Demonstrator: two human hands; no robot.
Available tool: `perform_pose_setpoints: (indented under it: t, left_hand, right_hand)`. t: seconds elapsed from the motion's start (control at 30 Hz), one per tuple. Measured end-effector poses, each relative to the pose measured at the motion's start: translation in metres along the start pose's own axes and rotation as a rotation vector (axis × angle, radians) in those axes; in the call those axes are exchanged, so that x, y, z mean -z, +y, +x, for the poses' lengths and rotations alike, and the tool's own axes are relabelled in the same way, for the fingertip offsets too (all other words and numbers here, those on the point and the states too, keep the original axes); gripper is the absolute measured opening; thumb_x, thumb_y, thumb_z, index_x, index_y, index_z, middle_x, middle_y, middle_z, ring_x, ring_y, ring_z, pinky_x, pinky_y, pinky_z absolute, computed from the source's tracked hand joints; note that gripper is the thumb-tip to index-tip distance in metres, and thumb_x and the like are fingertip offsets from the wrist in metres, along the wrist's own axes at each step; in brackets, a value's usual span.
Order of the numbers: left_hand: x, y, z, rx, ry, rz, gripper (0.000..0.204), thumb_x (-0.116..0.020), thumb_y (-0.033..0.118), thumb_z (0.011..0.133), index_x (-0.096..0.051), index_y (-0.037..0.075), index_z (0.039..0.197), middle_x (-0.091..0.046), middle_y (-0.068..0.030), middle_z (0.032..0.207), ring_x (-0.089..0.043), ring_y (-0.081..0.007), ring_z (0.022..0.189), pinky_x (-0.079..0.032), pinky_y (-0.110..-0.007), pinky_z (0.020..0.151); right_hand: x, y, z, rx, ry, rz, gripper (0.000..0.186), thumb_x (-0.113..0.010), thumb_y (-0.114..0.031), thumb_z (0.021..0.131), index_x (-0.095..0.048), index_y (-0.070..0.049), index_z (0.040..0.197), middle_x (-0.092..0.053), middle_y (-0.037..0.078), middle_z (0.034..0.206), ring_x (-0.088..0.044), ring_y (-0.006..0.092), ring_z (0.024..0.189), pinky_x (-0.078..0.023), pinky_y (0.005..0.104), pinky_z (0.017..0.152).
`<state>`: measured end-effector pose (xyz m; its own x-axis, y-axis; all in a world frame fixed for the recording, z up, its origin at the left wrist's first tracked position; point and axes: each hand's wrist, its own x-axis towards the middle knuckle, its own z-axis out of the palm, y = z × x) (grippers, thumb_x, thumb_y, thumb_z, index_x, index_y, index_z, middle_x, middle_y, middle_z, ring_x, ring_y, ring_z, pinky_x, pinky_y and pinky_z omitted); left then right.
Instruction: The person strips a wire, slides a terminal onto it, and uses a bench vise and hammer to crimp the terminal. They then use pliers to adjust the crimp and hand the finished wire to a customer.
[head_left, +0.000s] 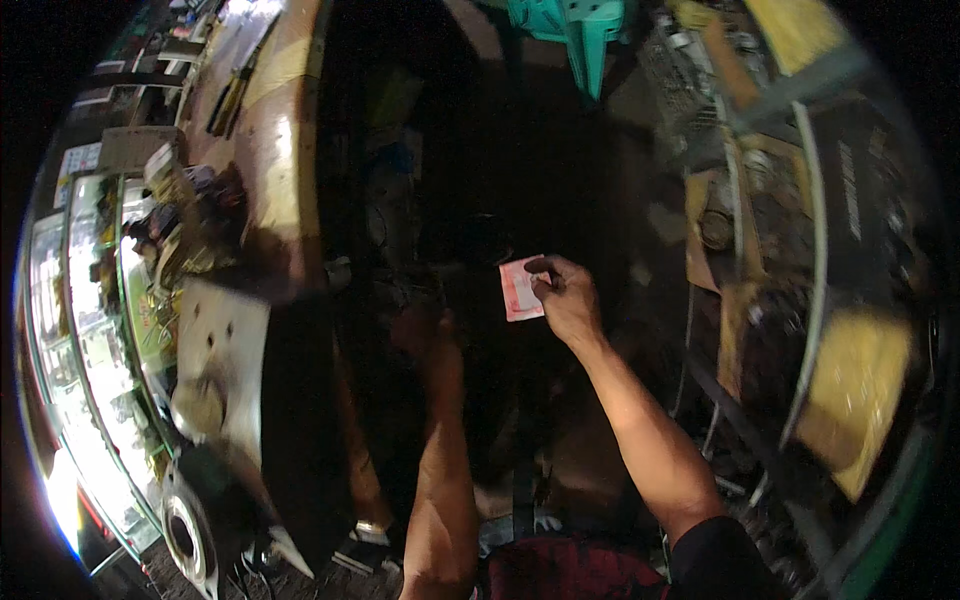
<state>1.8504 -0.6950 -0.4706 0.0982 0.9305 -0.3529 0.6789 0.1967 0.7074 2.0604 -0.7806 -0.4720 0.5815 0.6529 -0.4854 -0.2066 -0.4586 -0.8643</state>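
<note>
My right hand (570,303) pinches a small pink-red and white piece of paper (521,290), which looks like a folded banknote, between thumb and fingers. The paper is held up over the dark middle of the view, its face turned toward me. To the left, my left hand (428,335) reaches forward into deep shadow. Its fingers are too dark to make out, and whether it holds anything is hidden. No contact shows between the two hands.
On the left runs a wooden bench top (290,190) with dark-handled tools (230,105) on it. Below stand a pale metal plate (225,340) and a ring-shaped metal part (186,530). A teal plastic chair (590,45) is ahead. Shelves (745,200) with parts line the right.
</note>
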Motion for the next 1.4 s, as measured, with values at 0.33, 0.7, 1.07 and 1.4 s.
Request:
perform_pose_setpoints:
  t: [0.33,0.7,1.07,1.4]
  left_hand:
    - [0.029,-0.007,0.312,0.008,0.637,0.438,0.069,-0.072,0.04,0.098,-0.051,0.0,0.149,-0.061,-0.0258,0.139,-0.062,-0.043,0.123,-0.047,-0.053,0.109]
    - [0.065,-0.029,0.428,-0.042,0.818,0.55,0.089,-0.08,0.049,0.089,-0.045,0.001,0.154,-0.049,-0.0265,0.153,-0.046,-0.0441,0.139,-0.036,-0.054,0.118]
    - [0.035,-0.063,0.318,-0.143,0.873,0.372,0.103,-0.087,0.052,0.08,-0.042,0.002,0.157,-0.039,-0.0272,0.162,-0.03,-0.0441,0.154,-0.026,-0.054,0.127]
    - [-0.007,-0.032,0.264,-0.221,0.83,0.467,0.103,-0.093,0.042,0.076,-0.042,0.008,0.158,-0.033,-0.0304,0.164,-0.027,-0.0488,0.154,-0.027,-0.06,0.126]
  right_hand:
    - [-0.107,0.059,0.256,0.098,-0.289,0.236,0.027,-0.066,-0.004,0.095,-0.076,-0.006,0.12,-0.076,0.011,0.113,-0.069,0.0224,0.104,-0.054,0.0385,0.095]
    - [-0.163,0.102,0.376,0.166,-0.386,0.31,0.034,-0.068,-0.001,0.092,-0.071,-0.004,0.126,-0.074,0.01,0.121,-0.067,0.0208,0.107,-0.053,0.0381,0.094]
    - [-0.294,-0.005,0.346,1.06,-0.692,-0.302,0.078,-0.066,-0.003,0.081,-0.052,-0.024,0.155,-0.068,0.023,0.13,-0.067,0.0434,0.116,-0.056,0.0517,0.096]
    - [-0.31,-0.011,0.359,1.207,-0.609,-0.597,0.035,-0.08,-0.039,0.082,-0.078,-0.015,0.108,-0.075,0.017,0.105,-0.071,0.0401,0.104,-0.057,0.0546,0.088]
